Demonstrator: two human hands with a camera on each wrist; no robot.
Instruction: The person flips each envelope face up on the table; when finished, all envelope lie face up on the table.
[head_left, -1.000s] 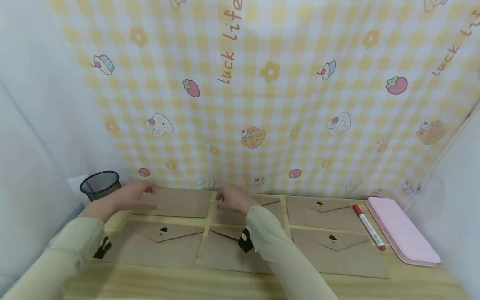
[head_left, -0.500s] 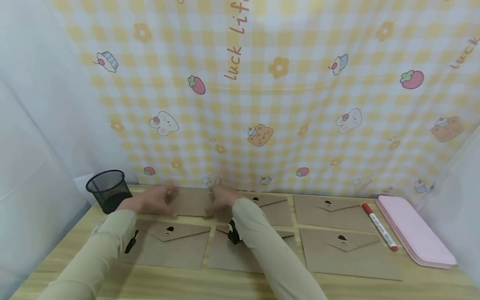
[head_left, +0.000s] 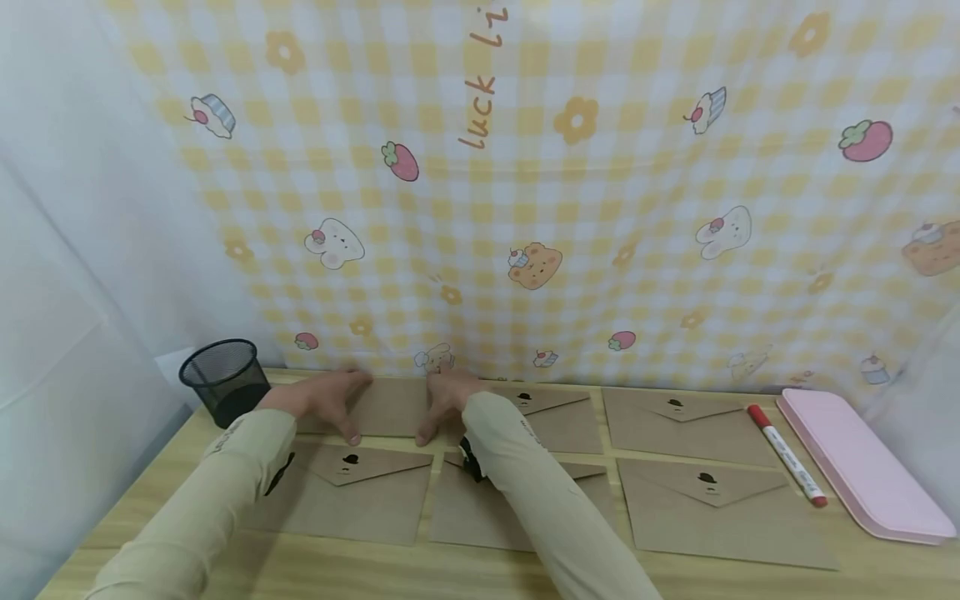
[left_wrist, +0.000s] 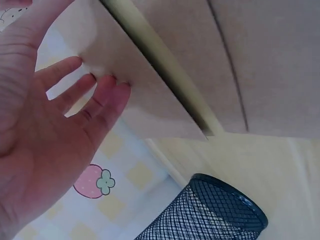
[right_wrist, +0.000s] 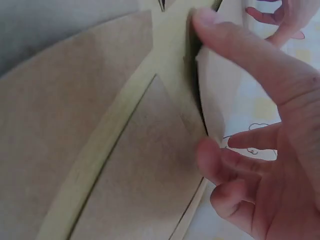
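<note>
Looking down from the head view, you have both hands on the back-left envelope (head_left: 390, 407) at the far edge of the table (head_left: 480, 575), against the checked cloth (head_left: 525, 208): your left hand (head_left: 326, 400) is at its left end with thumb reaching down over the near edge, your right hand (head_left: 442, 400) at its right end. Five more envelopes lie flat around it in two rows; your right sleeve (head_left: 540, 500) crosses the front-middle one (head_left: 480, 517). A mesh cup (head_left: 225, 392) stands just left of your left hand, and a red marker (head_left: 787, 454) and pink case (head_left: 862, 467) lie well apart at the right. From the left wrist, the envelope (left_wrist: 140, 90) is lifted — its corner juts clear above the table, the cup (left_wrist: 215, 210) below — and your left hand (left_wrist: 55, 135) backs it with straight fingers (left_wrist: 107, 100); whether the thumb pinches it, you cannot tell here. From the right wrist, your right hand (right_wrist: 260, 145) pinches the envelope's (right_wrist: 217, 85) edge — one finger on top, another curled beneath — with a neighbouring envelope (right_wrist: 145, 165) flat below.
</note>
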